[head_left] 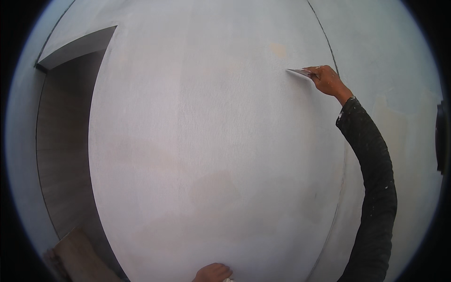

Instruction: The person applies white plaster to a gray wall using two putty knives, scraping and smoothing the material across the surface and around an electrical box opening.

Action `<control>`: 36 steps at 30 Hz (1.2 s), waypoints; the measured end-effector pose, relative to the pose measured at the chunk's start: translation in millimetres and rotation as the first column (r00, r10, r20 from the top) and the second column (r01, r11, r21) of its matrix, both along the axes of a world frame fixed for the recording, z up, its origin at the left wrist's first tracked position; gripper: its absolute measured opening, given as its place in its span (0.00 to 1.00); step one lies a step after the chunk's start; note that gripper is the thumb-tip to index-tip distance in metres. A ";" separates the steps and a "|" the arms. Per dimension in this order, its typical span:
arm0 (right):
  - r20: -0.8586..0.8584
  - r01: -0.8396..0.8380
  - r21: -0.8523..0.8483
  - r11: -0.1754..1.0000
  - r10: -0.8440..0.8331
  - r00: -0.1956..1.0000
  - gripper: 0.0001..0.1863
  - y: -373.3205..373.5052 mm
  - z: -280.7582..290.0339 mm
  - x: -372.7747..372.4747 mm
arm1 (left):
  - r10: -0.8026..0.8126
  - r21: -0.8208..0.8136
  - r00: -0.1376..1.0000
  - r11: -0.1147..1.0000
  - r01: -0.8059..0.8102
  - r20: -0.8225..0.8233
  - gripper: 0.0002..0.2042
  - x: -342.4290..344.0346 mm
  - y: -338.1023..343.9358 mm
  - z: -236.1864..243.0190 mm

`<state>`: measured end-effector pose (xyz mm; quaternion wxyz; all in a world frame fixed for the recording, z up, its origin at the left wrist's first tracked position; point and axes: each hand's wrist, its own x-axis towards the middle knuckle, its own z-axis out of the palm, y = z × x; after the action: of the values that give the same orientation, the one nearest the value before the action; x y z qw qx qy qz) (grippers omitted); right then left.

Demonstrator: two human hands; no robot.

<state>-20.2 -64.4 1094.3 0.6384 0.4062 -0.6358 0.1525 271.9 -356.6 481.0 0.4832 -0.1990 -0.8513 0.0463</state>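
My right hand (327,81) is raised at the upper right, its fingers closed round a putty knife (299,72). The thin blade points left, with its edge at the pale wall (221,127); whether it touches cannot be told. White specks dot the hand and the dark sleeve. At the bottom edge, my left hand (213,272) appears with curled fingers. A small white bit shows beneath them, but what they hold is cut off by the frame. A yellowish patch (279,50) lies on the wall just above the blade, and greyer patches spread lower down.
On the left a recessed opening (68,136) with a dark grey inside breaks the wall. A brown board-like piece (82,258) leans at its bottom. A dark line (324,33) runs down the wall near my right hand. A black object (440,138) sits at the far right rim.
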 end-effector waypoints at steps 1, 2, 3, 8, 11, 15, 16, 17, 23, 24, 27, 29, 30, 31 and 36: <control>0.013 -0.035 -0.165 0.986 0.038 0.999 0.20 14.1 17.3 -2.0 | 0.002 -0.007 1.000 1.000 -0.002 -0.007 0.19 -4.1 -1.2 -1.1; 0.122 0.037 -0.265 0.964 -0.005 0.993 0.19 20.3 34.8 -5.9 | -0.003 -0.010 1.000 1.000 0.003 -0.018 0.19 -8.5 -0.5 -3.5; 0.226 0.111 -0.356 0.928 -0.030 0.974 0.19 18.2 54.5 -12.1 | -0.027 -0.004 0.999 1.000 0.027 -0.020 0.19 -14.1 -0.2 -7.8; 0.136 0.036 -0.475 0.879 0.033 0.990 0.19 -52.2 102.1 2.8 | -0.067 0.038 0.997 0.997 0.068 -0.042 0.18 -22.8 7.1 0.5; 0.039 -0.125 -0.339 0.932 0.147 0.988 0.19 -95.1 103.4 78.9 | -0.045 0.020 0.998 0.999 0.046 -0.031 0.21 -16.1 5.3 1.9; -0.126 -0.387 -0.075 0.919 0.376 0.918 0.12 -187.3 20.9 181.3 | 0.026 0.045 0.996 0.999 -0.030 0.080 0.27 -6.3 -1.1 -4.9; -0.092 -0.365 0.048 0.930 0.368 0.925 0.12 -196.4 -15.4 212.3 | 0.043 0.022 0.996 0.999 -0.045 0.082 0.28 -10.0 -7.3 -14.1; -0.222 -0.368 0.139 0.919 0.392 0.893 0.12 -209.1 -37.7 216.1 | 0.055 -0.007 0.995 0.998 -0.055 0.077 0.30 -17.9 -8.5 -15.7; -0.083 -0.402 -0.152 0.903 0.394 0.915 0.15 -108.7 11.7 144.0 | 0.134 -0.021 0.986 0.991 -0.133 0.097 0.28 -9.3 -3.1 -5.8; -0.054 -0.265 -0.308 0.914 0.261 0.964 0.15 -81.9 32.0 109.4 | 0.098 -0.013 0.992 0.995 -0.097 0.074 0.27 -15.3 -0.1 -7.4; 0.173 -0.032 -0.576 0.817 0.160 0.972 0.16 -51.0 58.3 41.6 | 0.036 -0.001 0.999 0.999 -0.036 0.021 0.26 -24.9 3.3 -10.0; 0.204 -0.056 -0.593 0.803 0.218 0.954 0.15 -75.4 61.7 49.4 | 0.027 -0.002 1.000 1.000 -0.027 0.008 0.25 -25.8 6.6 -10.6; 0.167 -0.098 -0.575 0.812 0.234 0.958 0.14 -95.5 62.2 71.1 | 0.031 0.001 0.999 1.000 -0.031 0.010 0.25 -23.5 5.4 -9.8; 0.129 -0.139 -0.556 0.820 0.250 0.960 0.14 -116.9 63.6 95.0 | 0.034 0.004 0.999 0.999 -0.034 0.013 0.25 -20.9 4.0 -8.2; -0.210 -0.509 -0.194 0.839 0.471 0.857 0.09 -247.3 28.7 274.8 | 0.026 0.010 0.996 1.000 -0.027 0.080 0.20 -12.0 5.9 2.7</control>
<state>254.7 -311.6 1123.1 0.6698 0.4848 -0.4356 0.3557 259.9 -350.7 483.7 0.4493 -0.1864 -0.8728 0.0399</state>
